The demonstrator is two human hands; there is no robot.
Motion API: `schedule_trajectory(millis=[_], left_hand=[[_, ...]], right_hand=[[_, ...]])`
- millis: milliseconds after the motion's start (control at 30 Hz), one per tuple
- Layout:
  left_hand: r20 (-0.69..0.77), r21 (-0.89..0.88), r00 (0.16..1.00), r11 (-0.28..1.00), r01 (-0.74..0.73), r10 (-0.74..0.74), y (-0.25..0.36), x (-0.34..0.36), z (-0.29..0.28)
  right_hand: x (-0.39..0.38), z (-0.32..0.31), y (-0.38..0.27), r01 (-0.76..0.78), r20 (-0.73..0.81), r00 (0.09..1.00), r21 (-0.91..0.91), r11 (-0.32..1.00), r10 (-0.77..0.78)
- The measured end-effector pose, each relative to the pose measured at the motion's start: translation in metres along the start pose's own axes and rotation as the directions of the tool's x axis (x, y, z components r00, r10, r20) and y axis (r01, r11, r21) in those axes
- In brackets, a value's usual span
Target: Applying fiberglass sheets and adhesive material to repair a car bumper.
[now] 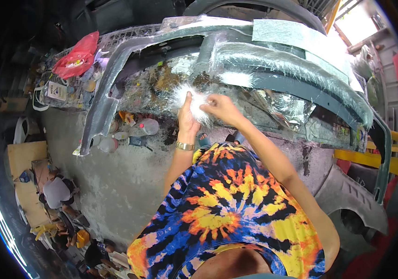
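Observation:
A frayed tuft of white glass-fibre matting [201, 115] is between my two hands, loose strands sticking out all around. My left hand [188, 118] grips it from the left with the thumb pointing up. My right hand [223, 110] pinches its right side with bent fingers. Just beyond them lies a large curved grey-green moulded panel [203, 60], like a vehicle body part, with hairy fibres along its upper band. A second white fibre patch [236, 79] rests on the panel, right of my hands. A pale fibre sheet [278, 33] covers part of its far edge.
A cluttered bench [138, 95] bears a red plastic bag [76, 58] and a white container [56, 91]. Plastic jugs [149, 126] stand on the floor below. At right are a yellow bar [373, 159] and a grey fender-like panel [354, 195]. Several people, one in grey [58, 191], are at lower left.

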State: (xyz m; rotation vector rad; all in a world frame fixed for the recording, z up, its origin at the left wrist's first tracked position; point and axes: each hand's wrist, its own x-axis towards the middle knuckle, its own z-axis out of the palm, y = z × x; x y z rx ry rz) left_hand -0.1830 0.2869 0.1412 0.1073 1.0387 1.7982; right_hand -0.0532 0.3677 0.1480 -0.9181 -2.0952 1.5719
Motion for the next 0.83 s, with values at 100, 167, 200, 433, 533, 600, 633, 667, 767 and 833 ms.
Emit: schedule_trajectory(millis=[100,167,200,433,533,600,633,667,767,833], left_hand=[[-0.084,-0.061,0.996,0.998,-0.010,0.005,0.003,0.006,0.000],[-0.081,-0.048,0.995,0.998,0.050,-0.054,0.001,0.007,0.006],[-0.080,-0.046,0.995,0.998,0.050,-0.054,-0.002,0.015,0.001],[-0.040,-0.474,0.997,0.880,0.037,-0.063,0.001,0.046,-0.022],[-0.060,-0.520,0.993,0.852,0.052,-0.098,-0.002,0.049,-0.019],[-0.229,-0.475,0.971,0.863,-0.174,0.070,0.038,0.063,-0.083],[-0.317,-0.384,0.924,0.862,-0.330,0.212,0.063,0.066,-0.108],[-0.454,-0.213,0.829,0.863,-0.458,0.328,0.075,0.063,-0.129],[-0.302,-0.005,0.914,0.958,-0.285,0.271,0.064,0.029,-0.085],[-0.186,-0.004,0.965,0.982,-0.191,0.187,0.045,0.015,-0.073]], right_hand=[[-0.007,-0.005,-0.002,-0.253,0.001,0.967,0.115,0.961,0.255],[-0.004,0.002,0.009,-0.313,0.152,0.947,0.218,0.924,0.284],[-0.003,0.011,0.014,-0.193,0.119,0.979,0.256,0.947,0.167],[-0.003,0.022,0.000,0.142,-0.026,0.990,0.129,0.981,-0.139],[-0.010,0.007,-0.006,0.088,0.003,0.996,0.084,0.993,-0.089],[-0.021,0.002,-0.015,0.079,0.072,0.994,0.081,0.994,-0.084],[-0.031,-0.010,-0.009,0.091,0.092,0.991,0.087,0.992,-0.099],[-0.039,-0.020,-0.007,0.107,0.113,0.987,0.093,0.990,-0.117],[-0.039,-0.050,0.007,-0.076,0.066,0.996,0.354,0.932,0.056],[-0.033,-0.060,0.011,-0.012,0.025,1.000,0.350,0.937,0.004]])
